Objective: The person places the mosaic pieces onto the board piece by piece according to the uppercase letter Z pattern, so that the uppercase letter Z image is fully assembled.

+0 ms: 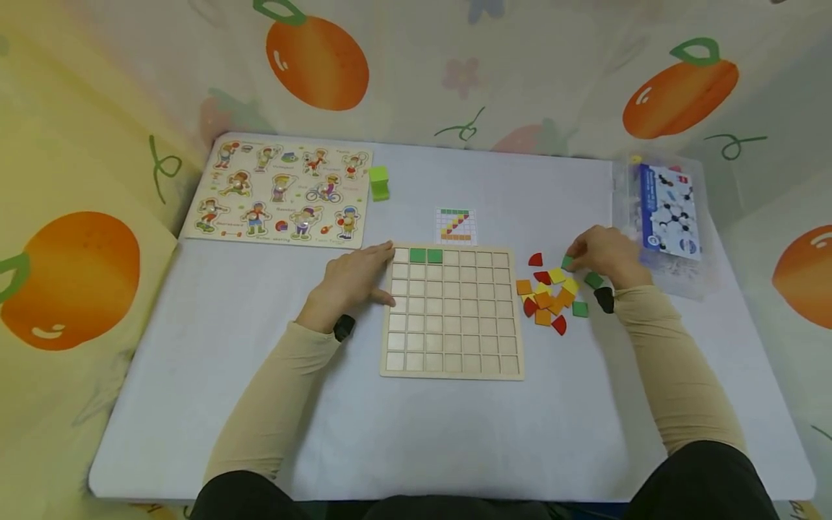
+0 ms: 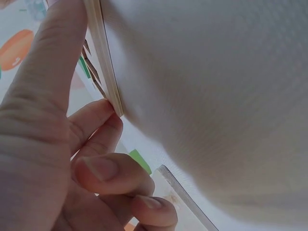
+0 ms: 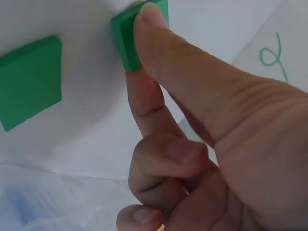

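My left hand [image 1: 356, 280] rests against the left edge of a wooden grid board [image 1: 451, 375]. In the left wrist view its thumb lies along the board's edge [image 2: 109, 72] and a fingertip touches the corner, while other fingers curl loosely with nothing in them. Two green squares [image 1: 425, 256] sit side by side in the board's top row. Over on the right, my right hand [image 1: 607, 254] pinches a green square tile [image 3: 126, 41] between thumb and index finger. A loose green tile [image 3: 33, 79] lies near that hand on the table.
Loose red, orange and yellow pieces [image 1: 543, 300] lie right of the board. Behind it is a small pattern card [image 1: 456, 226]. A picture puzzle [image 1: 279, 191] and light green blocks [image 1: 379, 183] stand back left; a clear plastic box [image 1: 672, 278] is at the right.
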A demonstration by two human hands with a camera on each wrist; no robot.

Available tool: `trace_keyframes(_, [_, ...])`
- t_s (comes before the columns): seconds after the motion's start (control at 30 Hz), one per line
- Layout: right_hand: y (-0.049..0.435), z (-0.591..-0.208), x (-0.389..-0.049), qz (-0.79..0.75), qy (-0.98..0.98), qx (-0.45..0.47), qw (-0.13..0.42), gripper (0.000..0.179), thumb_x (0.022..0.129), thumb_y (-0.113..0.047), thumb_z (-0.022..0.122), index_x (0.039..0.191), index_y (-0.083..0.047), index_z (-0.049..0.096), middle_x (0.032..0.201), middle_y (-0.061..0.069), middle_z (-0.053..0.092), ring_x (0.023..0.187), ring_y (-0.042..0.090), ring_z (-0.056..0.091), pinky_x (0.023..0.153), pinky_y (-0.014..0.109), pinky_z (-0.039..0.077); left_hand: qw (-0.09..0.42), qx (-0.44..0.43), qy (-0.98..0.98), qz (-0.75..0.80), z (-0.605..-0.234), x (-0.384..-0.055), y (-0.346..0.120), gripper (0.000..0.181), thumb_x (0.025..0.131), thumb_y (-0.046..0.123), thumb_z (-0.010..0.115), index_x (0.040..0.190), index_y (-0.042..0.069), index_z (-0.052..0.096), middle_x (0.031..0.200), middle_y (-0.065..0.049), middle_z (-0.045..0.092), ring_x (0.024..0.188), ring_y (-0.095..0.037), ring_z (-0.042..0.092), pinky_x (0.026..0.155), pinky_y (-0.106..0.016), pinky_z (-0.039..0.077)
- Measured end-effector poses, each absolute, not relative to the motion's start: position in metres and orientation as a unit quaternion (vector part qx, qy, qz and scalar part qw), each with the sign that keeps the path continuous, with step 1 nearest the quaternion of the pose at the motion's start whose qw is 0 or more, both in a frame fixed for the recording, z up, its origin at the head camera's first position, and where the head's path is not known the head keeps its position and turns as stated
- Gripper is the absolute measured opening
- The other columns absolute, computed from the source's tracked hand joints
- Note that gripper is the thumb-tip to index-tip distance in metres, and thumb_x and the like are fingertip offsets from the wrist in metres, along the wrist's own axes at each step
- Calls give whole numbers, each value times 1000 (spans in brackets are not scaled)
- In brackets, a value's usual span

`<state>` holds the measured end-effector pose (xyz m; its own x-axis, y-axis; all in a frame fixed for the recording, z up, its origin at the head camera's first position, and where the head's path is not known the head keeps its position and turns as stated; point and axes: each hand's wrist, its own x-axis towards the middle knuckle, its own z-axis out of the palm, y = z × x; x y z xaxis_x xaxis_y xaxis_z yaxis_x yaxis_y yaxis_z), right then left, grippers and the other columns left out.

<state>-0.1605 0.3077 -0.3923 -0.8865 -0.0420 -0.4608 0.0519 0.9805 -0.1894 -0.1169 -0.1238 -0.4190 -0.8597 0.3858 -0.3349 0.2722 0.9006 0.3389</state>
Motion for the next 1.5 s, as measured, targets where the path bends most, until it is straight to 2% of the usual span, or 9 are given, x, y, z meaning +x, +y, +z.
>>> trace_keyframes(0.2, [306, -390, -161, -124, 968, -16, 218, 25, 86, -22, 83, 99, -1, 77, 101, 22, 76, 83, 32, 62, 63, 32, 48, 201, 174, 953, 147, -419, -115, -125, 102, 76, 45, 87, 160, 14, 39, 172, -1, 30, 154, -35, 40, 114, -58, 47])
trace_keyframes(0.37, [288, -382, -166, -153, 970, -34, 186, 24, 89, -24, 81, 99, -2, 77, 108, 23, 75, 86, 33, 57, 65, 34, 46, 197, 177, 953, 145, -417, -115, -124, 102, 76, 45, 87, 160, 13, 39, 172, -1, 31, 153, -35, 41, 114, -58, 47])
trace_keyframes(0.47, [264, -382, -171, -173, 969, -72, 159, 25, 90, -24, 81, 100, -1, 78, 110, 24, 76, 93, 36, 60, 78, 44, 52, 196, 177, 954, 144, -417, -115, -124, 102, 76, 45, 87, 160, 13, 39, 172, -1, 31, 153, -35, 41, 113, -58, 47])
trace_keyframes(0.57, [232, -387, -177, -198, 962, -109, 153, 24, 90, -22, 82, 100, -1, 79, 109, 22, 78, 103, 39, 63, 93, 52, 52, 196, 176, 954, 145, -417, -116, -125, 102, 76, 44, 88, 160, 13, 39, 171, -1, 31, 153, -34, 41, 113, -58, 48])
trace_keyframes(0.7, [191, -395, -184, -210, 951, -149, 171, 22, 89, -22, 82, 100, -3, 81, 111, 17, 80, 115, 38, 67, 109, 54, 49, 197, 176, 953, 151, -418, -116, -126, 101, 76, 44, 88, 159, 13, 40, 171, -1, 32, 153, -34, 41, 112, -58, 48])
trace_keyframes(0.8, [166, -399, -186, -205, 944, -182, 186, 20, 88, -22, 82, 100, -6, 82, 111, 14, 80, 117, 37, 69, 114, 54, 47, 195, 178, 952, 155, -418, -115, -127, 100, 76, 44, 88, 159, 14, 41, 171, -1, 33, 153, -34, 42, 113, -58, 48])
trace_keyframes(1.03, [136, -401, -187, -176, 937, -213, 216, 18, 88, -20, 82, 100, -7, 81, 110, 12, 80, 107, 31, 71, 101, 47, 56, 188, 182, 953, 151, -421, -116, -127, 99, 76, 45, 87, 159, 14, 42, 171, 0, 34, 151, -35, 44, 106, -58, 52])
trace_keyframes(1.33, [126, -405, -191, -115, 949, -203, 210, 17, 85, -29, 85, 92, -14, 80, 102, 4, 81, 102, 28, 72, 94, 48, 56, 190, 178, 955, 143, -420, -115, -125, 100, 76, 45, 87, 159, 14, 40, 171, -1, 33, 150, -35, 45, 107, -56, 52])
trace_keyframes(1.5, [126, -403, -189, -120, 948, -200, 217, 18, 88, -31, 82, 96, -15, 83, 108, 4, 81, 106, 29, 72, 94, 48, 56, 192, 176, 955, 145, -417, -115, -125, 101, 76, 45, 87, 160, 14, 40, 171, -1, 33, 150, -35, 45, 108, -56, 52])
